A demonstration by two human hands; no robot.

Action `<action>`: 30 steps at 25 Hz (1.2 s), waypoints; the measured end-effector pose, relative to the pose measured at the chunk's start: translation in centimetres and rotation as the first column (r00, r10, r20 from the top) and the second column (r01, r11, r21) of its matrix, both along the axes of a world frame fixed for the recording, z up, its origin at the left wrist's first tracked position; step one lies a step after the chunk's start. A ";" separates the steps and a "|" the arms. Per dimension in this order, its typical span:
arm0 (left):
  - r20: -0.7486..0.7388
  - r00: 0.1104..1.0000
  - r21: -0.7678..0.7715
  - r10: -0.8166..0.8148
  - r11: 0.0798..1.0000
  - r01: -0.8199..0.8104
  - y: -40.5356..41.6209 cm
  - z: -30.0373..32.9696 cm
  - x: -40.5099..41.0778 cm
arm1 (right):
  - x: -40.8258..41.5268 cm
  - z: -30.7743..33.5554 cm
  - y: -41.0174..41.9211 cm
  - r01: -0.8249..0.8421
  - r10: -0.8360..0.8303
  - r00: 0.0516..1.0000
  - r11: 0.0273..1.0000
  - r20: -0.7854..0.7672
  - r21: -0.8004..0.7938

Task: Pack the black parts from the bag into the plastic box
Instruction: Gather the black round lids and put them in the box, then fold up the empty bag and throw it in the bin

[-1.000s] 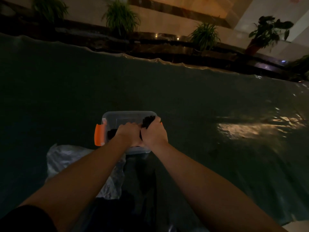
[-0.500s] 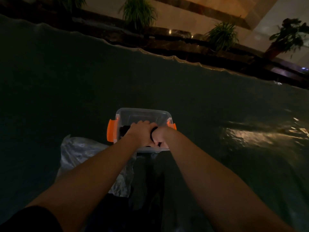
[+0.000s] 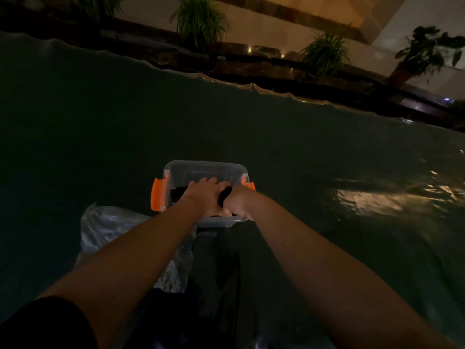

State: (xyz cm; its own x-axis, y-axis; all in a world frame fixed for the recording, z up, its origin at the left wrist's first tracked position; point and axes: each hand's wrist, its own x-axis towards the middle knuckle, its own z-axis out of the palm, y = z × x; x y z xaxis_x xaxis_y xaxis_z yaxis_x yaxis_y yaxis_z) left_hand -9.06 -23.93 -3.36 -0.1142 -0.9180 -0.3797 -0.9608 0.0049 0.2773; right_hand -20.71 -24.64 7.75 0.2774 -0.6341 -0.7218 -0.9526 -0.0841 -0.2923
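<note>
A clear plastic box (image 3: 205, 167) with orange latches (image 3: 158, 194) stands on the dark table, mid-frame. Both my hands are inside it, side by side. My left hand (image 3: 203, 195) lies palm down over black parts (image 3: 177, 193) in the box, fingers together. My right hand (image 3: 237, 201) is curled near the box's near wall, and a black part (image 3: 224, 195) shows between the two hands. The crumpled clear bag (image 3: 108, 225) lies just in front of the box on the left, partly under my left forearm. What my fingers grip is hidden.
The table is covered with a dark, shiny sheet (image 3: 327, 152) with a wavy far edge. Beyond it runs a dark ledge with potted plants (image 3: 200, 20). A light reflection glares on the sheet at the right (image 3: 372, 197).
My hands have dropped lower into the box; the clump of black parts held above the right hand a second ago is down between the hands. The view has shifted so the box sits further right.
</note>
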 end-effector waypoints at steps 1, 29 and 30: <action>0.004 1.000 -0.002 -0.004 1.000 0.004 0.0 0.3 0.0 | -0.5 0.5 0.1 -0.011 0.011 1.000 1.000 0.015 -0.027; 0.135 0.981 -0.258 0.139 0.961 -0.101 23.9 4.1 16.4 | 10.9 -5.2 17.0 -0.334 0.617 0.760 0.641 0.204 -0.692; 0.153 0.983 -0.230 0.106 0.971 -0.069 23.4 3.4 16.2 | 11.7 -6.4 17.5 -0.333 0.601 0.770 0.664 0.213 -0.669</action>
